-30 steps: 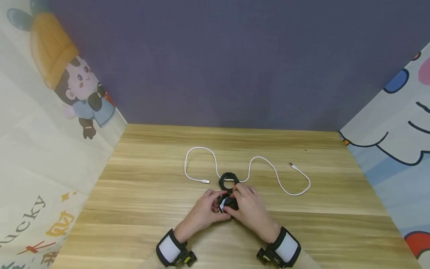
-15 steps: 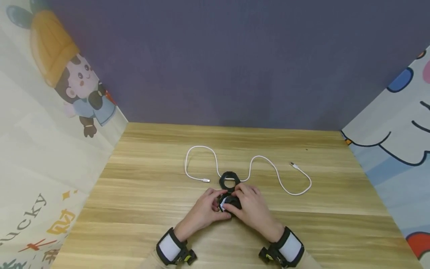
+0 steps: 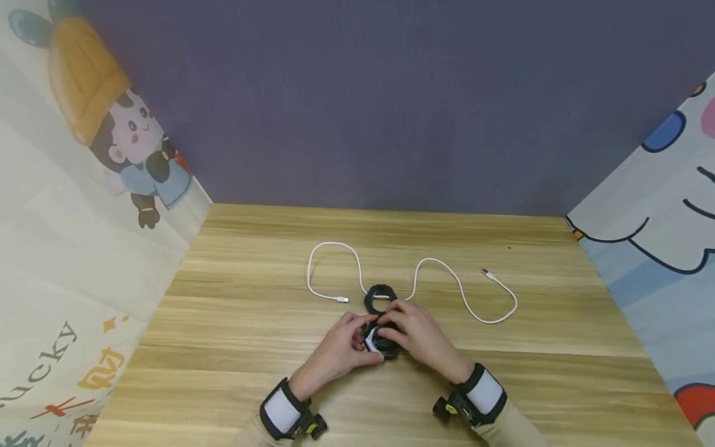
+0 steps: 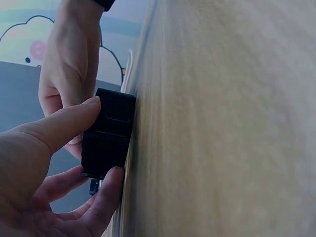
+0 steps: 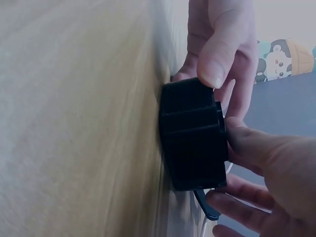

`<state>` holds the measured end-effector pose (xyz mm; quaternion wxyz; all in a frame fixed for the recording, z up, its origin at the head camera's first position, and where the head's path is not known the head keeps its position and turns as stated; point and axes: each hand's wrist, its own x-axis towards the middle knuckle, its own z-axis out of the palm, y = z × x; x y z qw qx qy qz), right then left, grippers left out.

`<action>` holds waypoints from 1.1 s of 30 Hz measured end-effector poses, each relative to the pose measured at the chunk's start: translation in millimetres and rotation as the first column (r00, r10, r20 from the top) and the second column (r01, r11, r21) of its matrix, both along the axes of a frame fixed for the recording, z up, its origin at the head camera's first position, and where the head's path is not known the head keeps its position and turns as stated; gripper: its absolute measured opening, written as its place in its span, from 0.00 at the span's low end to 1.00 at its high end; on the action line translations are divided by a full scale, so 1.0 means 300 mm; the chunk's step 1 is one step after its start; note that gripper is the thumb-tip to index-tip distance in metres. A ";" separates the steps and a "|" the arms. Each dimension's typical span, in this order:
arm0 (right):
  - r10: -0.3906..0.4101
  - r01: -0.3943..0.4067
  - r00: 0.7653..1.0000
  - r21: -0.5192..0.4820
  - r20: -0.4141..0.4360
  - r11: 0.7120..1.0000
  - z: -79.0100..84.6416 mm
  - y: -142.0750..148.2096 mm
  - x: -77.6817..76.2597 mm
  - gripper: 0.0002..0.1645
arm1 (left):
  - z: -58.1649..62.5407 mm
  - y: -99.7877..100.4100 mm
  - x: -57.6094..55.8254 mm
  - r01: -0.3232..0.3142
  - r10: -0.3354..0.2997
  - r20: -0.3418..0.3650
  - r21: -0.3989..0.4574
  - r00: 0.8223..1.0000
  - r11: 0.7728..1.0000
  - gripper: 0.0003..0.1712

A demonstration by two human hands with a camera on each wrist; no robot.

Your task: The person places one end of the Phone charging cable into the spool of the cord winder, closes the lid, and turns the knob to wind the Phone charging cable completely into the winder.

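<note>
Head: left hand point(image 3: 337, 345) curls round black case point(image 3: 389, 349).

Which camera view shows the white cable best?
The head view: it shows the white cable nearly whole, both ends visible, with only a little hidden near the black ring. The left and right wrist views seem to catch only short stretches past the black object.

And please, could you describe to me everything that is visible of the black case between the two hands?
The black case looks like hard plastic, with angled sides and a raised rim on top. From above, a whitish patch shows toward its left. It appears to rest on the wooden table. The left hand grips its side; the right hand touches its top. A black ring lies just beyond; any join is unclear.
</note>
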<state>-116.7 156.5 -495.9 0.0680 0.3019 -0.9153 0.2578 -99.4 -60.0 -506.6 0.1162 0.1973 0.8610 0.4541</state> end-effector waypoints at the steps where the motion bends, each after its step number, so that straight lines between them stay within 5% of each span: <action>1: 0.018 -0.018 1.000 -0.004 0.006 1.000 0.002 0.002 -0.004 0.09 | -0.001 0.000 -0.001 0.000 0.000 -0.002 -0.002 1.000 1.000 0.44; 10: 0.085 -0.083 0.988 -0.025 0.126 0.996 0.020 0.019 -0.028 0.11 | 0.001 0.001 -0.008 -0.002 0.002 -0.003 -0.010 1.000 1.000 0.44; 33: -0.017 0.015 1.000 0.077 0.024 0.997 0.026 0.005 -0.009 0.09 | -0.011 0.002 -0.004 -0.001 0.001 0.005 0.003 1.000 1.000 0.44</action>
